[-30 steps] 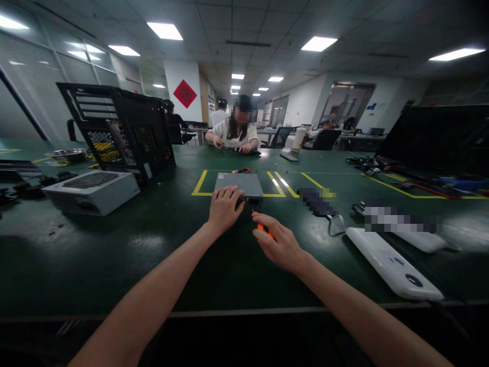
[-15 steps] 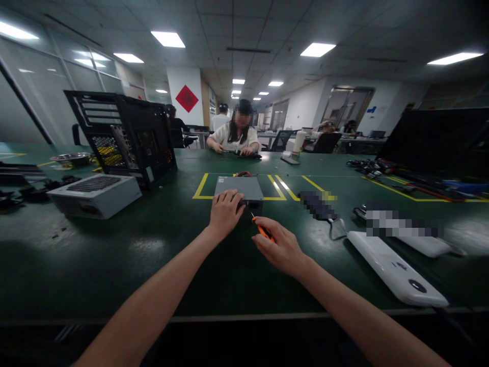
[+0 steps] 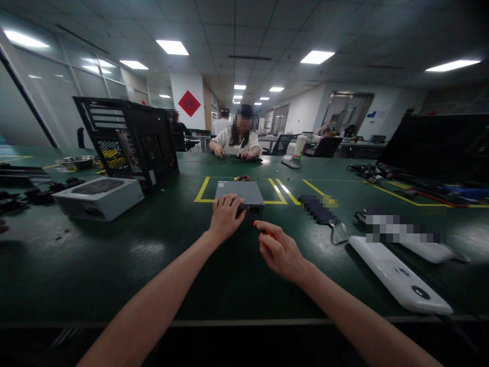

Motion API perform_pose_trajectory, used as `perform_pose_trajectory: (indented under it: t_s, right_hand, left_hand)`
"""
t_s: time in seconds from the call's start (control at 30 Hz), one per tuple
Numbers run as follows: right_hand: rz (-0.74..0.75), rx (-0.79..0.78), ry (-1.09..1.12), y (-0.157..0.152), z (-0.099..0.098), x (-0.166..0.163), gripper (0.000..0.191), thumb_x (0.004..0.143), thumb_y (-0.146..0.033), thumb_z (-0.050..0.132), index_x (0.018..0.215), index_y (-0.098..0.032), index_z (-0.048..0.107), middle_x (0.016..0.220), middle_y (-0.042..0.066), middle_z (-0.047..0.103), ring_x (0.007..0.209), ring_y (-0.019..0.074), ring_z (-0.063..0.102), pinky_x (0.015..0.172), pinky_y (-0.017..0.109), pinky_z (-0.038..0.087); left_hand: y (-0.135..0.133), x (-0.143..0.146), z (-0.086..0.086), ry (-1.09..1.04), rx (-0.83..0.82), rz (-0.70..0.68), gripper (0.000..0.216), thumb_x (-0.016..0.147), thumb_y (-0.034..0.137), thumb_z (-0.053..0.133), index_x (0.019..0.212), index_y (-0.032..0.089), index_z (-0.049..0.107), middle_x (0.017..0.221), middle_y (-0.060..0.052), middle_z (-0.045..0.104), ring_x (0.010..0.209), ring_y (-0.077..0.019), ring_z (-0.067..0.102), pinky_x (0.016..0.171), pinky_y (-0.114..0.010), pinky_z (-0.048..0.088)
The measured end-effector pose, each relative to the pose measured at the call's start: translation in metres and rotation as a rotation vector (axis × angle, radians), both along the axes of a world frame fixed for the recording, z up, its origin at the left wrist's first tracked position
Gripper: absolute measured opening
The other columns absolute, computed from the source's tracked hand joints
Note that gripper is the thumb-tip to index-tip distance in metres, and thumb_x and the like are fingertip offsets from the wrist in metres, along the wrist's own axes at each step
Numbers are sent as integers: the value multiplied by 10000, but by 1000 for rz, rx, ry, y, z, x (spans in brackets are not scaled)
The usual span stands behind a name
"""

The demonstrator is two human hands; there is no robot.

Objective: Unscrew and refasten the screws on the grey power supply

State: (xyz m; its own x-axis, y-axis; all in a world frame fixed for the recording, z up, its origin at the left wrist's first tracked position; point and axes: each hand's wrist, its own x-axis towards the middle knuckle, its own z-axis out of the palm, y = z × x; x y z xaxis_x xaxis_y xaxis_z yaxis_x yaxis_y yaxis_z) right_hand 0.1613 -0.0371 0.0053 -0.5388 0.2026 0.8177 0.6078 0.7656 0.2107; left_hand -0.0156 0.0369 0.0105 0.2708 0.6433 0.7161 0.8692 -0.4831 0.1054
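Note:
A grey computer power supply (image 3: 240, 190) lies flat on the green table in front of me. My left hand (image 3: 226, 211) grips its near edge, with the fingers over the top and the thumb by the front face. In my right hand (image 3: 281, 250) is a screwdriver (image 3: 263, 230) with an orange handle, held between thumb and fingers. Its thin shaft points toward the socket end of the power supply. Whether the tip touches the case is too small to tell. Part of the handle is hidden by my fingers.
Left stand a second power supply (image 3: 100, 196), a black computer case (image 3: 132, 140) and a metal bowl (image 3: 76, 162). White power banks (image 3: 397, 272) and a dark blurred device (image 3: 320, 209) lie right. A person (image 3: 239, 137) works opposite. Another person's fingertips (image 3: 3, 226) show at the left edge.
My right hand has turned a little and moved slightly down and right, covering more of the orange handle. My left hand stays on the power supply. Another person's fingertips have appeared at the left edge.

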Motion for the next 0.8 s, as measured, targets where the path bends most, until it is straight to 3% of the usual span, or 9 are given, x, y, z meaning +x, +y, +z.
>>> perform_pose_trajectory:
  t_s: [0.47,0.63,0.8]
  right_hand:
    - [-60,66,-29,-1,1,0,238,798,-109,509,1008,-209,458,1077,110,503,989,193,549,719,312,541]
    - [2,-10,8,0,0,0,297,798,-52,448,1065,-179,421,1094,130,509,1076,191,522,787,327,536]
    - [-35,58,15,1,0,0,282,783,-76,490,1030,-211,466,1067,101,512,1016,196,538,723,318,540]
  left_hand:
    - [5,-2,0,-38,-21,-33,235,800,308,549,1027,246,541,1153,-56,524,1109,-232,430,908,-396,316]
    - [6,-2,0,-38,-24,-32,234,795,312,555,1020,247,539,1145,-46,529,1094,-228,438,897,-396,317]
    - [6,-2,1,-39,-29,-18,249,785,299,564,1028,251,540,1153,-50,529,1091,-236,441,895,-402,315]
